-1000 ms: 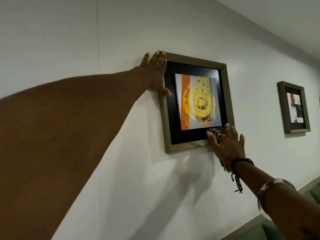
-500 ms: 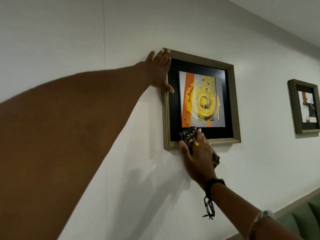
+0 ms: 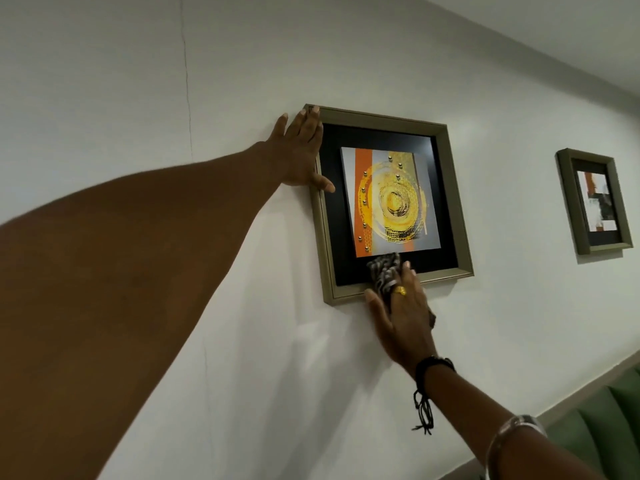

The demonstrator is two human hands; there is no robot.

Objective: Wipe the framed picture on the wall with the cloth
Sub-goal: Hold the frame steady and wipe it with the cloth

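Observation:
The framed picture hangs on the white wall, an olive-gold frame around a black mat and an orange and yellow circular print. My left hand lies flat against the frame's upper left corner, fingers spread, thumb over the left edge. My right hand presses a dark patterned cloth against the bottom rail and lower black mat, near the middle. Most of the cloth is hidden under my palm and fingers.
A second, smaller framed picture hangs further right on the same wall. A green upholstered seat sits below at the lower right, under a grey baseboard strip. A thin crack runs down the wall left of the frame.
My right hand slid the cloth left along the bottom rail from the lower right corner to near the lower left, then back a little toward the middle. My left hand stayed on the upper left corner.

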